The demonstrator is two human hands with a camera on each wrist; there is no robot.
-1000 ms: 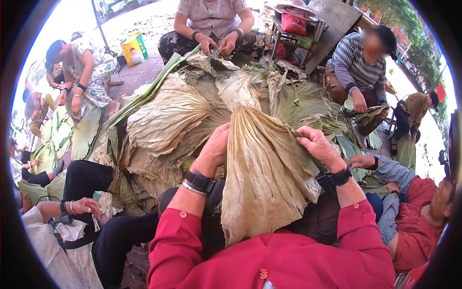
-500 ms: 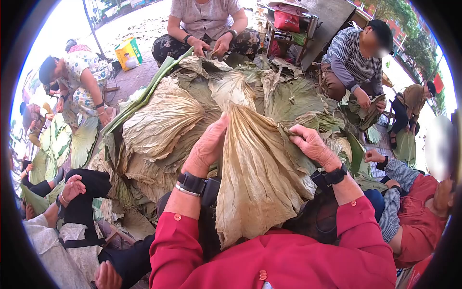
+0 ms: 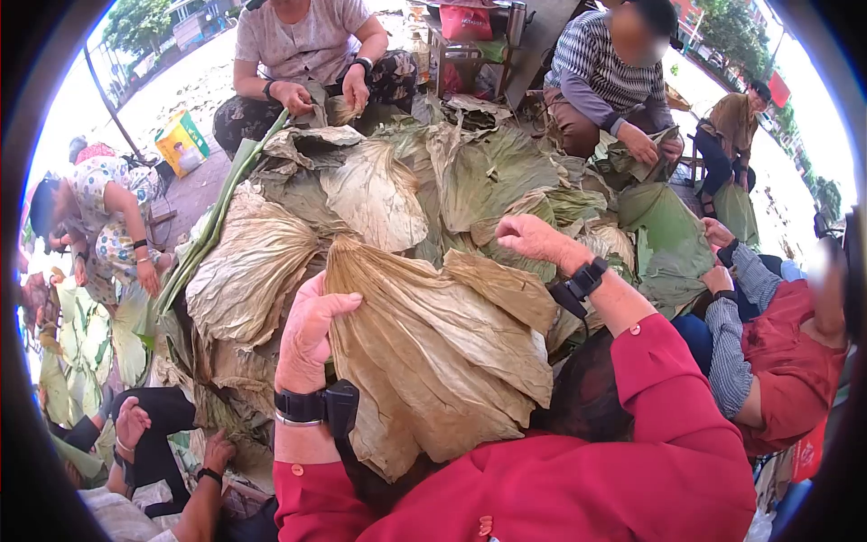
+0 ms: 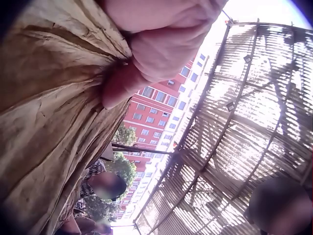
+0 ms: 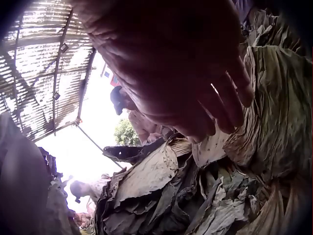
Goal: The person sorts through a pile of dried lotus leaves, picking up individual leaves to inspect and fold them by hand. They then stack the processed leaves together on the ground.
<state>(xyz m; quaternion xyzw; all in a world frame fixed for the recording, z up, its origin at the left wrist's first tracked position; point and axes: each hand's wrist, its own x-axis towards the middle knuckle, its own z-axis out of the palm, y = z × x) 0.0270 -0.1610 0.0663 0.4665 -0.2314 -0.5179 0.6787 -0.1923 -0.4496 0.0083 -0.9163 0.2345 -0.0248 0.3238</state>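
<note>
A large dried lotus leaf (image 3: 424, 343), tan and pleated, hangs in front of the red shirt. My left hand (image 3: 312, 330) pinches its gathered top end, thumb lying across the folds. The left wrist view shows the thumb pressed against the creased leaf (image 4: 49, 112). My right hand (image 3: 540, 242) is apart from this leaf, over the pile beyond its right edge, holding nothing. Its fingers (image 5: 222, 105) hang loosely bent in the right wrist view, above the leaves.
A broad pile of dried leaves (image 3: 488, 181) spreads ahead, with long green stalks (image 3: 212, 226) along its left side. People sit around it, one in a striped top (image 3: 601, 63) handling leaves. A small stand (image 3: 470, 54) with a red bag is at the back.
The right hand has let go of the leaf's right edge and moved up and away. The leaf now spreads wider, its right part folded over. The head view has turned right.
</note>
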